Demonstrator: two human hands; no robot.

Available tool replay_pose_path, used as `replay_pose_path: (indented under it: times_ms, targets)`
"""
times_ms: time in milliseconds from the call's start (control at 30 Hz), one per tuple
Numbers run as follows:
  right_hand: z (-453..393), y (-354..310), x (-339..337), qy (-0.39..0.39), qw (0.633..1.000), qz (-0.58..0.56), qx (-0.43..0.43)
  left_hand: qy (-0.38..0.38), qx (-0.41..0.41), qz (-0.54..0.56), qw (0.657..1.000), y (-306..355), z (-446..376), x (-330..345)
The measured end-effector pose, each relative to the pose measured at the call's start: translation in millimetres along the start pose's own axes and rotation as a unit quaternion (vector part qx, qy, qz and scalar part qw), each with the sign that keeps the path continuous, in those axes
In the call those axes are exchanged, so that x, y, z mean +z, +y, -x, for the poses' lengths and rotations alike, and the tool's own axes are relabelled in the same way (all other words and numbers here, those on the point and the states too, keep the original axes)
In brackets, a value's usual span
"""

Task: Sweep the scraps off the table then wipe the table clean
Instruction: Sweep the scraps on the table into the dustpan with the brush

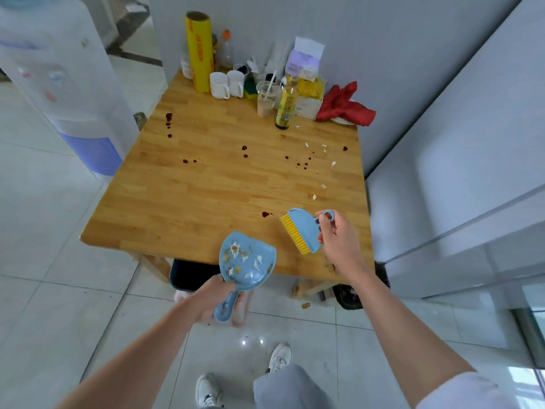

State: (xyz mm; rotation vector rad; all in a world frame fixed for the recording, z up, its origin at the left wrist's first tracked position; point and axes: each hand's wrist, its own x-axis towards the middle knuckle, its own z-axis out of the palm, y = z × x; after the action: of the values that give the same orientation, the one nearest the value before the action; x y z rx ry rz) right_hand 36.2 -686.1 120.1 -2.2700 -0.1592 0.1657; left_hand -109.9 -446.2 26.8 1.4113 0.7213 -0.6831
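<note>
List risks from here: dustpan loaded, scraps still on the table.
1. The dustpan, held by the left hand at the table edge, could tip and spill its scraps onto the floor.
2. The brush in the right hand may drag through the dark stains near the remaining scraps, smearing them.

- Our left hand (215, 296) wraps the dustpan (246, 261) handle, so we see only the handle's end below the fingers.
- Our right hand (339, 237) covers most of the brush (303, 230) handle; only its loop shows above the fingers.
- Beyond the dustpan grip, the table (206, 187) hides most of a dark bin (188, 274).
- Below the brush grip, a black bag (351, 296) is part hidden by the table and our right forearm.
- Far from both grips, the yellow roll (199, 51) has print too blurred to read, and the cooler (56, 78) is cut by the left edge.
</note>
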Motion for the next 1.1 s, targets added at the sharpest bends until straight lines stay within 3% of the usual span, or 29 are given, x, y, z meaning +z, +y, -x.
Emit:
replay_pose_path:
  times_ms: [133,267,567,933,1100]
  targets:
    - [-49.4,22.2,-64.4,0.085,0.996,-0.005,0.034,-0.031,0.010,0.002,0.999,49.0,-13.1,29.8]
    - [-111.7,61.4,-103.2,0.113,0.992,-0.022,0.048,-0.001,0.019,0.015,1.000,90.1,-51.3,65.7]
    - [-259.0,129.9,-145.0,0.043,0.999,0.006,0.013,0.132,-0.028,0.095,0.986,187.2,-150.7,125.3]
    - [-372.5,100.3,-126.3,-0.001,0.998,0.017,-0.053,0.142,0.009,0.145,0.979,265.7,-192.0,116.1]
    - [-397.8,88.1,-110.0,-0.004,0.998,0.043,-0.034,0.144,0.022,0.115,0.983,280.2,-212.9,93.9]
